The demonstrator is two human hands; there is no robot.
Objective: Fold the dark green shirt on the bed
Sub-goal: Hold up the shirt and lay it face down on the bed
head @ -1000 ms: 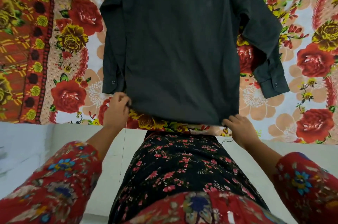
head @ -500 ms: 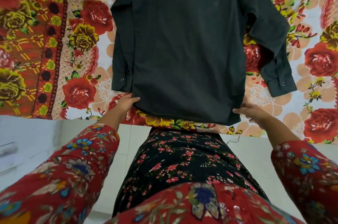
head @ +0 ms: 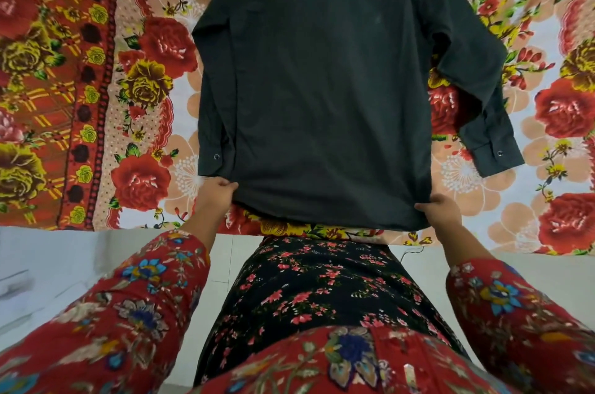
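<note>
The dark green shirt (head: 322,87) lies spread flat on the bed (head: 145,103), its hem at the near edge and its collar end out of view at the far side. The left hand (head: 216,192) pinches the near-left hem corner and the right hand (head: 441,207) the near-right one, fingers (head: 229,185) curled onto the cloth. The fabric looks light, soft and limp, likely to sag rather than hold a line, so the two corners seem the sensible hold. The left sleeve (head: 209,103) lies along the body; the right sleeve (head: 483,110) splays outward and will probably trail.
</note>
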